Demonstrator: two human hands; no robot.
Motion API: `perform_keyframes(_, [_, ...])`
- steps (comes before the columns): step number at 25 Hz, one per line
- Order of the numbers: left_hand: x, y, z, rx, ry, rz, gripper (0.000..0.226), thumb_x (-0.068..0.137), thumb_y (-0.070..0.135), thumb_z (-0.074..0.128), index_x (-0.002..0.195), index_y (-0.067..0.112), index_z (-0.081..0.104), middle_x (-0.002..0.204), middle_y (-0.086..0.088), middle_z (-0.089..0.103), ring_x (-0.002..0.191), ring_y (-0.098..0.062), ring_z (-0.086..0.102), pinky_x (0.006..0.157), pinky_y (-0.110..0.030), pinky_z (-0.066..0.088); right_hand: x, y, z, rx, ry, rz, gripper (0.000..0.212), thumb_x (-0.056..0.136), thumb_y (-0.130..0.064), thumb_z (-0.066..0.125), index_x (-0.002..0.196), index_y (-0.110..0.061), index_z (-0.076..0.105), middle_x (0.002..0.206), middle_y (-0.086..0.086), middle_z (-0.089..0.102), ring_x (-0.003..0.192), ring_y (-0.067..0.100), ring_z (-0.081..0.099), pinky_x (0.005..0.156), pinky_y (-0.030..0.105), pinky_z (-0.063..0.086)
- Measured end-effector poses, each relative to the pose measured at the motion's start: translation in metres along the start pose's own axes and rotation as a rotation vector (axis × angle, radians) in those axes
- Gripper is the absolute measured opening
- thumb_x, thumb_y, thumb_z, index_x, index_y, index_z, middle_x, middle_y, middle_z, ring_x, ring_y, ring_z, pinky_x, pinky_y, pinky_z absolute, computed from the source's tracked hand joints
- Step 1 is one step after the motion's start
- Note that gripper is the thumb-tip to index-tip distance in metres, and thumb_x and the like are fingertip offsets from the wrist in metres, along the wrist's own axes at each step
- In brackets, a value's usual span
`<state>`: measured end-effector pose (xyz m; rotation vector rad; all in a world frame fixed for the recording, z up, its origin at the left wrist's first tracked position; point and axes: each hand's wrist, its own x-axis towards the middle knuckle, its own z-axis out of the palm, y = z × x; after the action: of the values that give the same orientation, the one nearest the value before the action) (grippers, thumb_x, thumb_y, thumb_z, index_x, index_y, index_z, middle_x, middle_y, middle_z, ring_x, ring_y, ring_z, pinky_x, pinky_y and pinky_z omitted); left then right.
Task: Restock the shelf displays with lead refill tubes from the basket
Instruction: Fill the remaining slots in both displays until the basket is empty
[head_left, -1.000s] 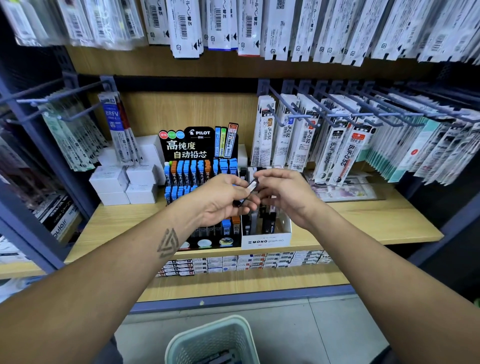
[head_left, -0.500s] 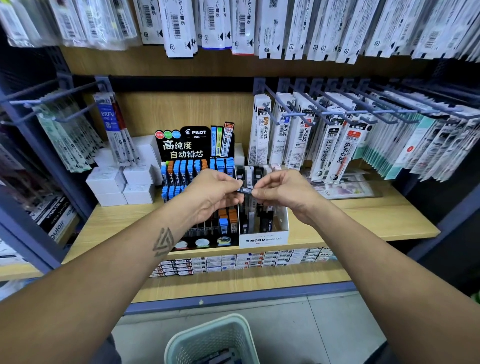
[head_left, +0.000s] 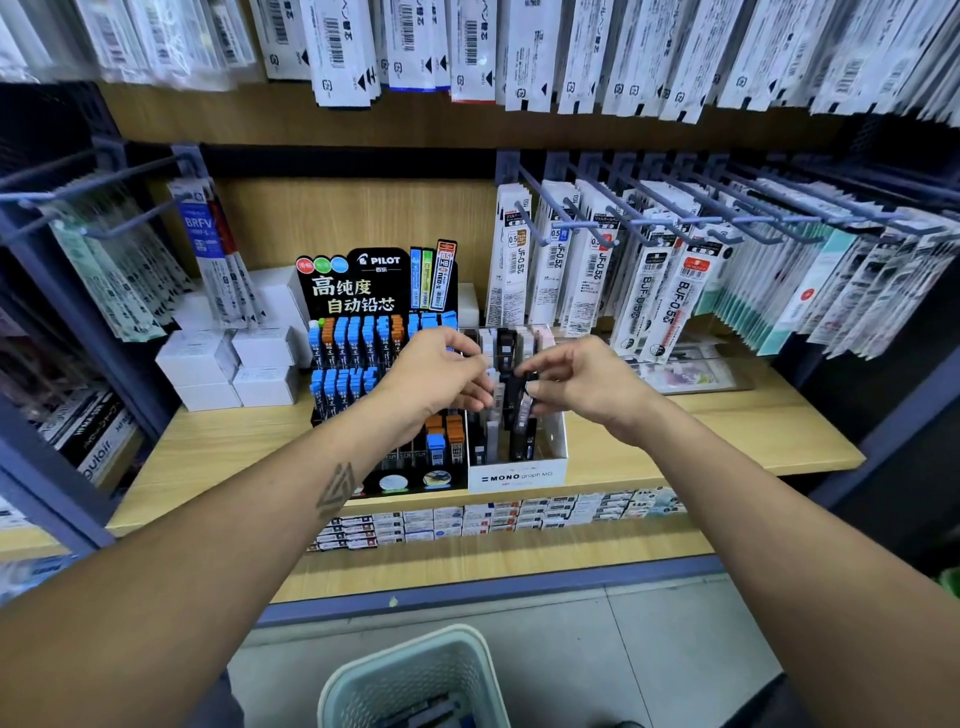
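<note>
Two hands over the white box (head_left: 517, 475) at shelf centre. Right hand (head_left: 584, 387) pinches a lead tube (head_left: 525, 410), tip over the box slots. Left hand (head_left: 441, 376) fingers curled; grip unclear. Next, likely: drop the tube straight into a free slot. Tight: black display (head_left: 363, 291) at 9 o'clock, hanging refills (head_left: 649, 291) at 1. Basket (head_left: 415, 680) at 6, on floor.

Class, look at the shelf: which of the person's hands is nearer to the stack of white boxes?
Left. The left hand is over the Pilot display, beside the white boxes; the right hand is farther off, above the Mono box.
</note>
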<state>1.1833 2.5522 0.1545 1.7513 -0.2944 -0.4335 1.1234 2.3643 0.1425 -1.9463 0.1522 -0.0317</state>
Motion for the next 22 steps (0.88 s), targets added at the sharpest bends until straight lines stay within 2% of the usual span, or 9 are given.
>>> perform_keyframes(4, [0.0027, -0.0050, -0.0008, 0.039, -0.024, -0.028, 0.012, 0.101, 0.002, 0.054, 0.113, -0.001, 0.055, 0.092, -0.029, 0.072, 0.064, -0.027, 0.069, 0.068, -0.039, 0.060, 0.0001, 0.0036, -0.0064, -0.054, 0.068, -0.011, 0.018, 0.086, 0.008, 0.071, 0.090, -0.008, 0.075, 0.083, 0.010, 0.066, 0.071, 0.023, 0.069, 0.078, 0.039, 0.063])
perform_keyframes(7, [0.0027, -0.0056, 0.0003, 0.056, -0.029, -0.028, 0.011, 0.101, 0.001, 0.053, 0.111, -0.001, 0.056, 0.093, -0.030, 0.071, 0.064, -0.027, 0.069, 0.072, -0.042, 0.060, 0.0038, 0.0082, -0.0091, -0.398, 0.104, -0.082, 0.018, 0.081, -0.006, 0.081, 0.090, -0.021, 0.077, 0.085, 0.000, 0.072, 0.080, 0.018, 0.071, 0.081, 0.034, 0.060])
perform_keyframes(8, [0.0019, -0.0055, 0.0009, 0.065, -0.032, -0.028, 0.011, 0.101, 0.000, 0.053, 0.111, -0.001, 0.056, 0.093, -0.030, 0.071, 0.063, -0.026, 0.068, 0.071, -0.040, 0.060, 0.0042, 0.0092, -0.0080, -0.500, 0.099, -0.093, 0.020, 0.079, -0.010, 0.083, 0.088, -0.026, 0.075, 0.085, -0.002, 0.072, 0.083, 0.017, 0.070, 0.081, 0.032, 0.058])
perform_keyframes(10, [0.0014, -0.0061, 0.0019, 0.075, -0.042, -0.028, 0.011, 0.100, -0.001, 0.052, 0.110, -0.001, 0.056, 0.093, -0.031, 0.071, 0.062, -0.026, 0.068, 0.065, -0.036, 0.059, 0.0038, 0.0084, -0.0059, -0.550, 0.095, -0.096, 0.024, 0.077, -0.010, 0.085, 0.083, -0.028, 0.071, 0.083, -0.004, 0.071, 0.082, 0.015, 0.069, 0.081, 0.032, 0.058])
perform_keyframes(14, [0.0022, -0.0074, 0.0022, 0.118, -0.057, -0.018, 0.011, 0.100, -0.004, 0.051, 0.108, -0.001, 0.057, 0.093, -0.030, 0.071, 0.062, -0.026, 0.068, 0.060, -0.032, 0.058, 0.0043, 0.0063, -0.0093, -0.513, 0.137, -0.108, 0.021, 0.080, -0.007, 0.082, 0.081, -0.025, 0.071, 0.081, -0.003, 0.071, 0.078, 0.015, 0.070, 0.078, 0.029, 0.058])
perform_keyframes(17, [0.0021, -0.0088, 0.0016, 0.182, -0.064, -0.014, 0.014, 0.098, -0.008, 0.050, 0.107, -0.002, 0.059, 0.092, -0.028, 0.072, 0.062, -0.025, 0.068, 0.058, -0.032, 0.056, 0.0011, 0.0080, -0.0063, -0.644, 0.107, -0.097, 0.013, 0.083, -0.010, 0.078, 0.086, -0.021, 0.075, 0.081, -0.005, 0.072, 0.079, 0.012, 0.069, 0.080, 0.026, 0.056])
perform_keyframes(22, [0.0001, -0.0090, 0.0037, 0.393, -0.115, 0.041, 0.016, 0.096, -0.005, 0.049, 0.103, 0.005, 0.060, 0.090, -0.009, 0.077, 0.043, -0.017, 0.057, 0.038, -0.024, 0.041, 0.0003, 0.0106, -0.0014, -0.730, 0.101, -0.108, 0.011, 0.085, -0.010, 0.074, 0.091, -0.018, 0.077, 0.085, -0.006, 0.069, 0.086, 0.011, 0.064, 0.076, 0.017, 0.044])
